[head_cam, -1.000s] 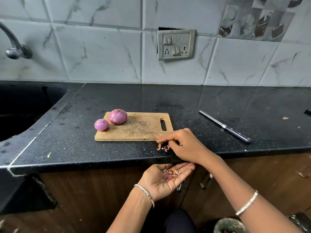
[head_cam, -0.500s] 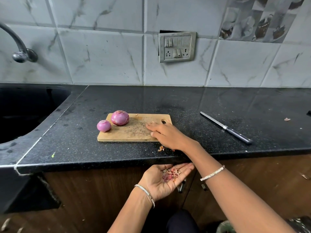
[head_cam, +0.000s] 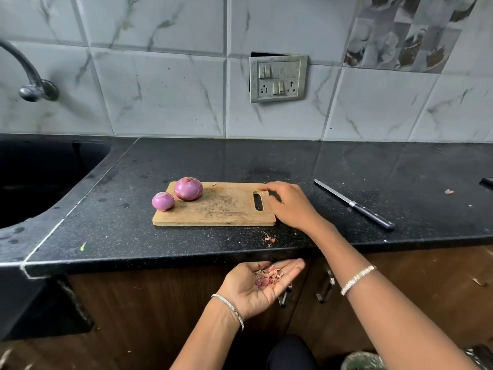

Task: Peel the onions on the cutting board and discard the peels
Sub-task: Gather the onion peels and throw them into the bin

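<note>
Fingers [head_cam: 269,188] of the right hand [head_cam: 292,206] lie loosely bent over the handle end of the wooden cutting board [head_cam: 213,209], their tips at its far right corner; whether they pinch a scrap there or only touch the wood cannot be told. The left hand [head_cam: 256,287] waits below the worktop [head_cam: 346,161] edge, palm up and cupped with its fingers nearly straight, carrying a small heap of onion peels [head_cam: 268,277].

Both red onions sit at the left end of the board: the larger onion [head_cam: 188,188] near the far edge, the smaller onion [head_cam: 163,201] just beside it at the left edge. Both look glossy and purple, with no papery outer skin, so the peeling itself appears finished.

What is left seems to be clean-up. A few loose peel scraps [head_cam: 269,238] lie on the worktop in front of the board's right corner, and one more peel fragment [head_cam: 449,191] rests well apart, far to the right. A crumb or two also shows on the board's far edge. The peels in the palm are not yet discarded; a lined waste bin [head_cam: 362,361] is partly visible at the bottom edge, a likely place for them.

A knife [head_cam: 354,205] lies untouched to the right of the board.
</note>
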Tool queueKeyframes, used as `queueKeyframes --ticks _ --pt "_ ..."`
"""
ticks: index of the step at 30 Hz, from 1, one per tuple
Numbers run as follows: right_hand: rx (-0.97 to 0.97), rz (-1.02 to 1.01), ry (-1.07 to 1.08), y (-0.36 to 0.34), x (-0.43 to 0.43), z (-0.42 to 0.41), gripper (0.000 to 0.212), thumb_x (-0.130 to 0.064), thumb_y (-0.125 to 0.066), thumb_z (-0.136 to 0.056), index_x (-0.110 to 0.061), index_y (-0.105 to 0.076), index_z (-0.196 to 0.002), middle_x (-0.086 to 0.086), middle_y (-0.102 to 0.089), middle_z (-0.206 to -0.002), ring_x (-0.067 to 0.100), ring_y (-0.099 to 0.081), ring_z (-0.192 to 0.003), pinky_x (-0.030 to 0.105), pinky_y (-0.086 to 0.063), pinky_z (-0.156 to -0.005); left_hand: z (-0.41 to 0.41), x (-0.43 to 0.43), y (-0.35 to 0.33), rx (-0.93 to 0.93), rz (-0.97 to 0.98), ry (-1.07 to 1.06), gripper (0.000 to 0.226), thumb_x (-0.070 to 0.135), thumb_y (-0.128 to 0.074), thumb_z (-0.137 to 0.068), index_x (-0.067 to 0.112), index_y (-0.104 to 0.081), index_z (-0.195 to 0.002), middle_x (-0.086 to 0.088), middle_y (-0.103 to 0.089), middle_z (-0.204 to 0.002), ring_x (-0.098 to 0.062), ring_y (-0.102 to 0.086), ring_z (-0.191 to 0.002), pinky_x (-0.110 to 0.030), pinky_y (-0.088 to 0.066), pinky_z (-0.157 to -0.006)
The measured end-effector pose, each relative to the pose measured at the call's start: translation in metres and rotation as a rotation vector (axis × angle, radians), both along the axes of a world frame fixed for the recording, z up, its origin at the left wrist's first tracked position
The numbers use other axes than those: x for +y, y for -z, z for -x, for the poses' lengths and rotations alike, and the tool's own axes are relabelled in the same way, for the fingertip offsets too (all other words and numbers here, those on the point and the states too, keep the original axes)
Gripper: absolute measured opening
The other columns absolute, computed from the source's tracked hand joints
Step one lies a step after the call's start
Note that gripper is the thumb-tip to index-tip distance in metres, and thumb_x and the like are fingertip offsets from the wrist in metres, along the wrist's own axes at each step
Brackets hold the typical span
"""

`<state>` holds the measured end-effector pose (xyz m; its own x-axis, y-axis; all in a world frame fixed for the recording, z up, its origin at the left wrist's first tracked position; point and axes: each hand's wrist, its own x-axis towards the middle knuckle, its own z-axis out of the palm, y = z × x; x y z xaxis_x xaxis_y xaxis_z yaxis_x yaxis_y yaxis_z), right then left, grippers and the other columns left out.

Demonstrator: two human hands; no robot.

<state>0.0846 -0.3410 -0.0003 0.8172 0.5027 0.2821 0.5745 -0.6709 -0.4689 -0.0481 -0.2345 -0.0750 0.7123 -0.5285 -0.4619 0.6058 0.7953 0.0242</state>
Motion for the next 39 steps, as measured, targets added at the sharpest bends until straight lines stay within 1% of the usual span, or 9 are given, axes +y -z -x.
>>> queueKeyframes --ticks 3,8,12,16,20,25,29,32,39 --pt "0.136 0.189 -0.029 0.001 0.018 -0.025 0.047 -0.022 -0.039 -0.108 -0.013 -0.04 -0.154 0.004 -0.038 -0.161 0.025 -0.03 -0.151 0.039 -0.026 -0.121 0.001 0.0 -0.002 0.013 -0.012 -0.01 0.053 0.015 -0.028 -0.105 -0.027 -0.044 -0.134 -0.039 -0.048 -0.143 -0.046 -0.047 -0.134 -0.048 -0.031 -0.12" --pt "0.135 0.32 -0.035 0.01 0.013 -0.017 0.051 -0.034 -0.032 -0.11 -0.005 -0.044 -0.15 0.01 -0.041 -0.159 0.037 -0.032 -0.147 0.046 -0.029 -0.119 0.001 0.001 -0.003 0.016 -0.03 -0.002 0.054 0.016 -0.027 -0.106 -0.028 -0.044 -0.134 -0.04 -0.048 -0.143 -0.046 -0.045 -0.137 -0.048 -0.03 -0.121" --pt "0.102 0.15 -0.084 0.02 -0.015 0.026 0.054 -0.041 -0.035 -0.109 -0.011 -0.041 -0.153 0.002 -0.036 -0.16 0.013 -0.029 -0.151 0.03 -0.021 -0.123 0.001 0.001 -0.002 -0.001 -0.029 -0.007 0.054 0.015 -0.027 -0.106 -0.029 -0.046 -0.13 -0.043 -0.05 -0.138 -0.048 -0.047 -0.133 -0.049 -0.03 -0.12" --pt "0.042 -0.028 -0.135 0.028 -0.045 0.065 0.045 -0.045 -0.045 -0.106 -0.017 -0.065 -0.136 -0.004 -0.061 -0.141 0.001 -0.05 -0.135 0.028 -0.038 -0.116 0.001 0.0 -0.002 -0.023 -0.034 -0.018 0.055 0.015 -0.028 -0.107 -0.034 -0.053 -0.114 -0.048 -0.058 -0.117 -0.05 -0.054 -0.116 -0.05 -0.03 -0.117" --pt "-0.152 -0.182 -0.082 0.03 -0.047 0.077 0.035 -0.039 -0.055 -0.102 -0.015 -0.079 -0.098 -0.004 -0.077 -0.095 0.009 -0.07 -0.092 0.039 -0.055 -0.084 0.001 -0.002 -0.005 -0.037 -0.043 -0.044 0.056 0.014 -0.029 -0.108 -0.034 -0.058 -0.1 -0.047 -0.063 -0.102 -0.055 -0.064 -0.096 -0.052 -0.038 -0.111" --pt "-0.083 0.037 -0.228 0.04 -0.024 0.078 0.039 -0.02 -0.047 -0.105 -0.025 -0.058 -0.143 -0.01 -0.051 -0.151 0.0 -0.035 -0.145 0.025 -0.027 -0.121 0.0 -0.003 -0.001 -0.034 -0.053 -0.093 0.053 0.016 -0.03 -0.109 -0.023 -0.064 -0.099 -0.037 -0.068 -0.101 -0.048 -0.072 -0.081 -0.065 -0.051 -0.075" --pt "-0.103 0.033 -0.162 0.047 -0.026 0.094 0.044 -0.022 -0.039 -0.106 -0.02 -0.05 -0.149 -0.008 -0.042 -0.156 -0.004 -0.025 -0.147 0.011 -0.013 -0.12 0.0 -0.002 0.0 -0.053 -0.066 -0.096 0.056 0.017 -0.03 -0.107 -0.021 -0.067 -0.088 -0.033 -0.07 -0.092 -0.044 -0.074 -0.071 -0.058 -0.058 -0.065" --pt "-0.097 -0.051 -0.143 0.049 -0.035 0.111 0.047 -0.019 -0.04 -0.099 -0.019 -0.06 -0.141 -0.008 -0.054 -0.148 -0.005 -0.037 -0.142 0.016 -0.024 -0.12 -0.001 -0.005 -0.002 -0.047 -0.068 -0.105 0.06 0.015 -0.03 -0.106 -0.021 -0.066 -0.076 -0.031 -0.069 -0.08 -0.041 -0.073 -0.061 -0.055 -0.058 -0.055" --pt "-0.117 -0.299 -0.029 0.036 -0.054 0.098 0.041 -0.005 -0.046 -0.093 -0.017 -0.076 -0.119 -0.007 -0.072 -0.123 -0.002 -0.061 -0.12 0.023 -0.047 -0.107 -0.004 -0.009 -0.002 -0.025 -0.119 -0.051 0.05 0.01 -0.032 -0.1 -0.032 -0.06 -0.098 -0.045 -0.065 -0.101 -0.055 -0.07 -0.083 -0.055 -0.055 -0.09"
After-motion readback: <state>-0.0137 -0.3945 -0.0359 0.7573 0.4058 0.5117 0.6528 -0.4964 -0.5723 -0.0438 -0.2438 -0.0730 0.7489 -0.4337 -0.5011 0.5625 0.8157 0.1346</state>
